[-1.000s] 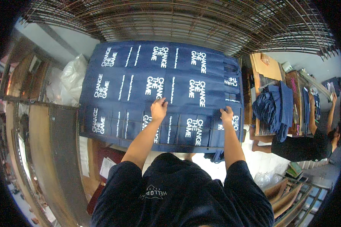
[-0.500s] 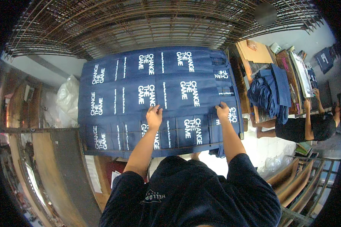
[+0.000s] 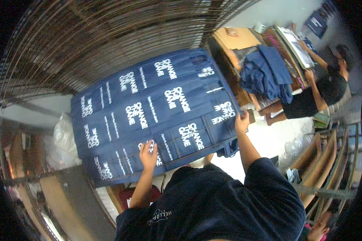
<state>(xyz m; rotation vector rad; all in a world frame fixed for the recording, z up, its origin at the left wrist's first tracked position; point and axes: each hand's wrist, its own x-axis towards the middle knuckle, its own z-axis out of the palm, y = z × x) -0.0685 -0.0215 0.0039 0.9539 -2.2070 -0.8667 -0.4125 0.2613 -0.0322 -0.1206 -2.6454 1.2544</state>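
Note:
Rows of navy fabric panels [image 3: 161, 120] with white print cover a long table in front of me. My left hand [image 3: 149, 154] rests on the nearest row, its fingers stretched over a printed patch and slightly apart. At the right end of that row, my right hand [image 3: 242, 121] touches the table's edge by the panel's corner. Its thumb and forefinger are apart; the other fingers are partly hidden. I see nothing lifted off the table in either hand.
Wire racks [image 3: 116, 44] rise behind the table. To the right, a pile of navy cloth [image 3: 265, 72] lies on a side table near tan sheets [image 3: 239, 38]. A co-worker [image 3: 321, 92] reaches over a white board [image 3: 295, 46]. Clear plastic bags [image 3: 66, 134] stand left.
Both hands have moved: the left from the middle row to the nearest row, the right to the table's right edge. My view has turned, tilting the table. Another person now shows at the lower right.

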